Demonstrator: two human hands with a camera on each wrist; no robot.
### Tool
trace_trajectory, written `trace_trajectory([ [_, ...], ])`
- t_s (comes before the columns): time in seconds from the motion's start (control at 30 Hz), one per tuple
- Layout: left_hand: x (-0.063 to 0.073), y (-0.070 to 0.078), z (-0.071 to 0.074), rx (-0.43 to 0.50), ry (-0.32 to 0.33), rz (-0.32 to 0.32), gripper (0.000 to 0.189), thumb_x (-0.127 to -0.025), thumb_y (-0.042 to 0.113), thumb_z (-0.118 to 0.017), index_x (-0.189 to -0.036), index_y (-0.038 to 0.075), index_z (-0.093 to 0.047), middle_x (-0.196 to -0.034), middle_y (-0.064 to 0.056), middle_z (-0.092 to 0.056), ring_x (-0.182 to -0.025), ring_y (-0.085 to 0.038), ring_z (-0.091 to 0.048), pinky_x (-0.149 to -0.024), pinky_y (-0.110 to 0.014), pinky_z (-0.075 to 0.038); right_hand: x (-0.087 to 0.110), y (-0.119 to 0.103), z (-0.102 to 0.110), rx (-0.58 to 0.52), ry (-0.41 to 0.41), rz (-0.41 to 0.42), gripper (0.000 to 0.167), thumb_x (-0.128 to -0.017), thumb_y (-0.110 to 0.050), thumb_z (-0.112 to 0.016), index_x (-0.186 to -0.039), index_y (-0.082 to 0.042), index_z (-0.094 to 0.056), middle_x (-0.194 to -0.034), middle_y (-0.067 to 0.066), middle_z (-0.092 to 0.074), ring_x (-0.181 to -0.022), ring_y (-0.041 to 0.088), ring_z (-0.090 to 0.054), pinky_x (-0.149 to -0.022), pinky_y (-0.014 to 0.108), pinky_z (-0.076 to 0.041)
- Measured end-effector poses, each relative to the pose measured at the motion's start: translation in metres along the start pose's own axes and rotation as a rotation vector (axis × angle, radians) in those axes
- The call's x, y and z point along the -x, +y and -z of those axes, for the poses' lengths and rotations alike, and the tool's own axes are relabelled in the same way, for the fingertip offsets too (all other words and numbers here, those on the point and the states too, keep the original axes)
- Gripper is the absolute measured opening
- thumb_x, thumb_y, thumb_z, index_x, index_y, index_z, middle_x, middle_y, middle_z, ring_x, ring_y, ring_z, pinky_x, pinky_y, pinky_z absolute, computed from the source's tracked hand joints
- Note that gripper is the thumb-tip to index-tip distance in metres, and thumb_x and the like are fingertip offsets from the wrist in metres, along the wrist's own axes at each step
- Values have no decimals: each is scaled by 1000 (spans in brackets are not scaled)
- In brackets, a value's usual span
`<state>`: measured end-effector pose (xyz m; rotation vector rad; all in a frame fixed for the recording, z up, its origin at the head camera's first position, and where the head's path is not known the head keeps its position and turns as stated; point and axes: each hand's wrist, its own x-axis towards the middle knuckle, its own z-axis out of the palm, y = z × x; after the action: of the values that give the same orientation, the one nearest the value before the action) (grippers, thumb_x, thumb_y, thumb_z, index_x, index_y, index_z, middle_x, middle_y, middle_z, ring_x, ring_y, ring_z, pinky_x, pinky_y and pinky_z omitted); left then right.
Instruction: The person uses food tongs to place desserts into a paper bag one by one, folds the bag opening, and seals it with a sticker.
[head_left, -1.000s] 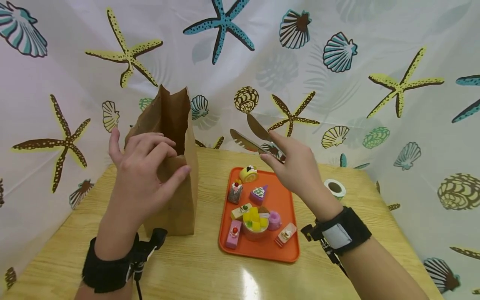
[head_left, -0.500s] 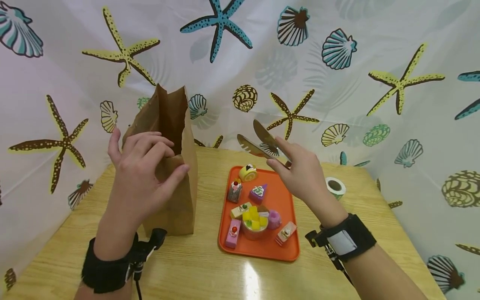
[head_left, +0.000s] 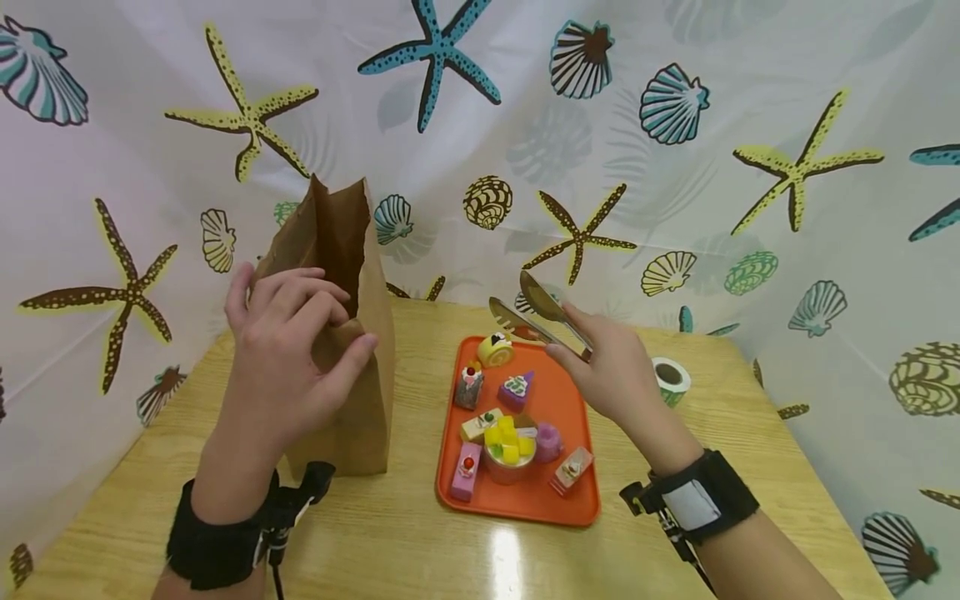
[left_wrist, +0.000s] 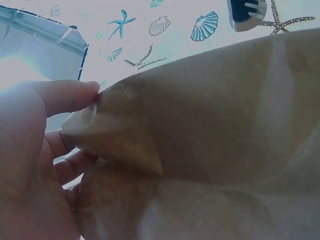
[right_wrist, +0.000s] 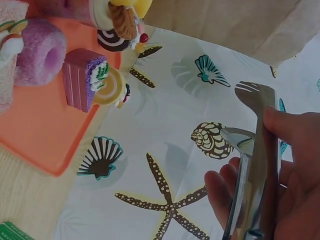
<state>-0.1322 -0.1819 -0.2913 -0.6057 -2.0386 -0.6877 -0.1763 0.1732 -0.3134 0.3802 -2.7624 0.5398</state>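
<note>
At the left stands a tall brown paper bag with its mouth open upward. My left hand pinches the bag's near rim between thumb and fingers; the left wrist view shows the thumb on one face of the paper. My right hand grips metal serving tongs, whose fork-shaped and spoon-shaped ends are apart with nothing between them. They point up and left over the far edge of an orange tray. On it sit a yellow roll cake, a purple cake slice and several other small cakes.
A dessert cup topped with yellow cubes stands amid the cakes, beside a purple ring doughnut. A roll of tape is right of the tray. Patterned cloth rises behind and beside the wooden table.
My right hand has moved right and downward with the tongs, bringing their ends lower toward the tray's far edge. My left hand keeps its hold on the bag rim.
</note>
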Motion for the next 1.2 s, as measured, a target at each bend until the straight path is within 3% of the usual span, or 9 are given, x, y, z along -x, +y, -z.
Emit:
trace_trajectory([
  [0.5,0,-1,-2,113,34,-15,22,-82,20,-74,-73,10,-57,-100,-14,-69,-121,-39,-57,-125,-65,-12,15,19,-8,-7,-48,-58,65,-98,-38,-73,-153,-10,-53,-135,16,-70,-64,15,-55,-59,31,-43],
  [0.7,1,-5,0,162,11,-47,23,-81,19,-74,-71,10,-55,-97,-12,-67,-122,-39,-57,-126,-63,-10,17,23,-11,-6,-55,-69,66,-97,-37,-74,-153,-10,-53,-137,16,-69,-63,16,-55,-58,30,-43],
  [0.93,3,-9,3,206,-33,-75,23,-80,21,-73,-70,12,-54,-96,-12,-66,-123,-41,-57,-126,-64,-11,20,27,-14,24,-74,-73,68,-96,-40,-75,-153,-11,-53,-138,16,-69,-77,21,-63,-66,33,-50],
  [1.2,2,-10,3,247,-40,-103,22,-80,18,-73,-70,12,-54,-99,-11,-72,-123,-39,-59,-126,-63,-14,19,32,-18,20,-137,-129,71,-94,-44,-77,-153,-13,-53,-137,14,-70,-77,22,-61,-61,30,-47],
])
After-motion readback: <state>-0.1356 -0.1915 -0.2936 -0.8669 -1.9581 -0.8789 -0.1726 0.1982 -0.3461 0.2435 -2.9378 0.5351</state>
